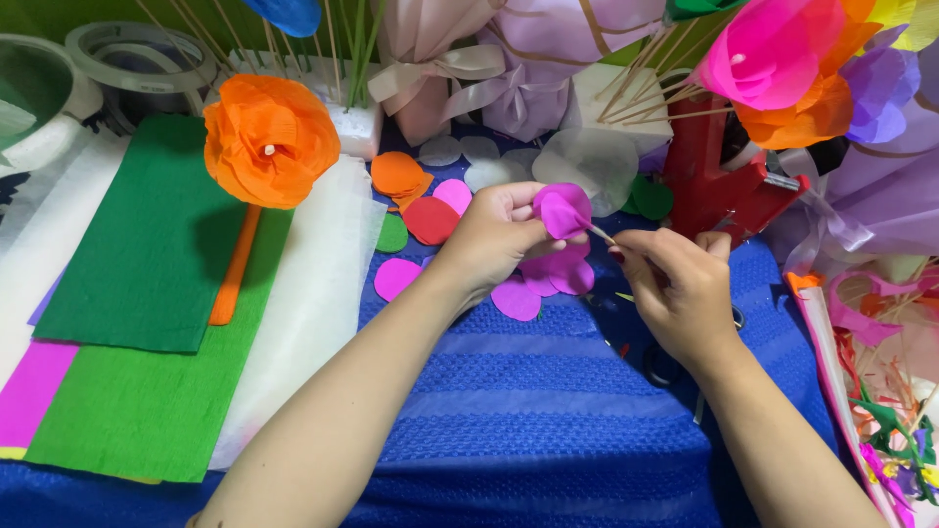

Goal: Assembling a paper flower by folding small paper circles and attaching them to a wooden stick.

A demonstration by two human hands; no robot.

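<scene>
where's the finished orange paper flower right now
In the head view, the orange paper flower stands upper left, over the green crepe paper sheet, left of the left hand.

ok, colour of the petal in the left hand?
Magenta petal, pinched by the left hand; head view.

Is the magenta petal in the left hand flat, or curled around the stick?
Curled. The magenta petal cups around the tip of the wooden stick, pinched by the left hand.

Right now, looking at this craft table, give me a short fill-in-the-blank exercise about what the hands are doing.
1. The left hand pinches a ____ paper petal.
2. The right hand holds a thin wooden ____.
3. The finished paper flower above the green crepe sheet is ____.

Missing words: magenta; stick; orange
</scene>
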